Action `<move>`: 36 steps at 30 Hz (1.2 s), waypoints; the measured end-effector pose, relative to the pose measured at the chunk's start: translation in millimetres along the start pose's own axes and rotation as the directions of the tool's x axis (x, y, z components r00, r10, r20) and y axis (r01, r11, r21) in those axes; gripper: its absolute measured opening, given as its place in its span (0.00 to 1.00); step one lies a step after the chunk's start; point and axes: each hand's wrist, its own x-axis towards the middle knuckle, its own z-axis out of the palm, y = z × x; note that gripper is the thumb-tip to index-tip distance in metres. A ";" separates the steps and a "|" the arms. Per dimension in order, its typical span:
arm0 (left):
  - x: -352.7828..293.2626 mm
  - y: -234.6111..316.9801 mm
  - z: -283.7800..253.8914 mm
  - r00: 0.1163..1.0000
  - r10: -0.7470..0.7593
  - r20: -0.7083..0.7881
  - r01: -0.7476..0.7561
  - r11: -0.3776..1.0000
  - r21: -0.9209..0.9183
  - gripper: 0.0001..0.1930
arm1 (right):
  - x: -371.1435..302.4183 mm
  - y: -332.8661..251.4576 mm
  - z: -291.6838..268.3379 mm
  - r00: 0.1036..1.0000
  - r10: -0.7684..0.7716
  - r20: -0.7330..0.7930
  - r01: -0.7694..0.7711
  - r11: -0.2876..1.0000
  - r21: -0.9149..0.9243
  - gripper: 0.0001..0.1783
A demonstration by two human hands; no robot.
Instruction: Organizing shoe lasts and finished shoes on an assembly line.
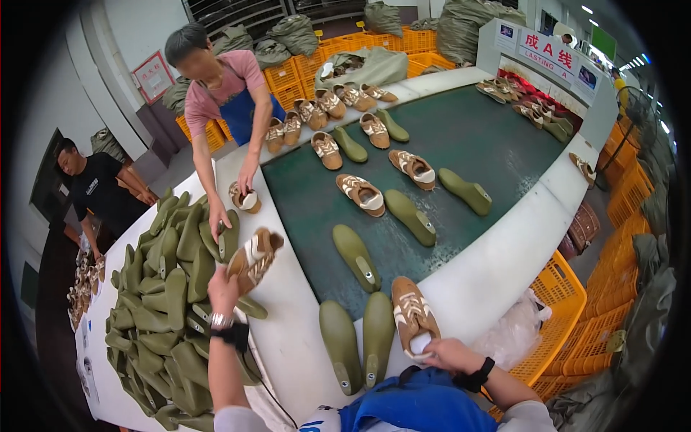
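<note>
My left hand grips a brown sneaker with cream stripes, held tilted above the white table edge beside the heap of shoe lasts. At the lower middle, my right hand pinches the heel end of a second brown sneaker, whose toe points away from me. Two green shoe lasts, one on the left and one on the right, stand side by side just left of that sneaker. A large heap of green lasts covers the table at left.
The dark green conveyor belt carries several sneakers and lasts toward a lit machine. Across the table, a co-worker in a blue apron reaches for a sneaker and a last. An orange crate with plastic bags stands at my right.
</note>
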 end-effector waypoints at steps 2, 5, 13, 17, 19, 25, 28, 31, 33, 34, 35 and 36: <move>-50.1 -25.3 -35.5 1.000 -0.029 0.008 0.029 0.872 -0.488 0.13 | 6.2 -2.3 -22.9 0.983 0.020 -0.182 -0.009 0.998 0.056 0.15; -127.1 -37.3 -100.1 0.966 -0.254 -0.046 0.185 0.807 -0.560 0.07 | 27.9 -23.5 -64.2 0.960 -0.044 -0.277 0.072 0.993 0.090 0.14; -236.9 -84.8 -106.5 0.865 -0.450 0.222 0.481 0.616 -0.624 0.04 | 206.8 -53.7 -64.6 0.907 -0.315 -0.279 0.336 0.941 0.030 0.14; -258.3 -90.0 -84.2 0.822 -0.492 0.288 0.562 0.619 -0.549 0.04 | 321.0 -64.9 -35.3 0.960 -0.230 -0.158 0.216 0.971 -0.101 0.15; -261.6 -89.0 -77.1 0.806 -0.495 0.325 0.589 0.611 -0.529 0.04 | 365.6 -69.0 -24.7 0.978 -0.183 -0.103 0.168 0.976 -0.138 0.15; -255.1 -81.6 -54.8 0.730 -0.545 0.412 0.682 0.541 -0.492 0.05 | 429.8 -42.1 8.7 0.950 -0.082 -0.301 0.090 0.996 0.013 0.22; -256.5 -87.6 -54.4 0.743 -0.533 0.405 0.669 0.571 -0.476 0.07 | 399.0 -53.7 -8.5 0.969 -0.207 -0.131 0.207 0.978 -0.018 0.18; -233.5 -95.3 -42.2 0.775 -0.460 0.433 0.629 0.623 -0.465 0.07 | 327.4 -39.2 -8.2 0.949 -0.285 -0.137 0.287 0.958 -0.005 0.15; -226.6 -101.2 -44.3 0.818 -0.407 0.406 0.566 0.695 -0.443 0.09 | 274.0 -41.7 -3.2 0.926 -0.372 -0.055 0.376 0.923 0.079 0.15; -216.0 -102.8 -45.2 0.824 -0.395 0.407 0.556 0.704 -0.442 0.09 | 245.4 -40.8 2.0 0.930 -0.365 -0.055 0.369 0.920 0.135 0.14; -207.1 -109.1 -45.7 0.850 -0.320 0.419 0.493 0.765 -0.415 0.09 | 215.7 -50.2 1.1 0.956 -0.293 0.028 0.291 0.954 0.075 0.15; -197.8 -109.5 -44.5 0.867 -0.238 0.438 0.422 0.819 -0.388 0.10 | 190.3 -49.9 7.5 0.963 -0.263 0.052 0.262 0.965 0.018 0.16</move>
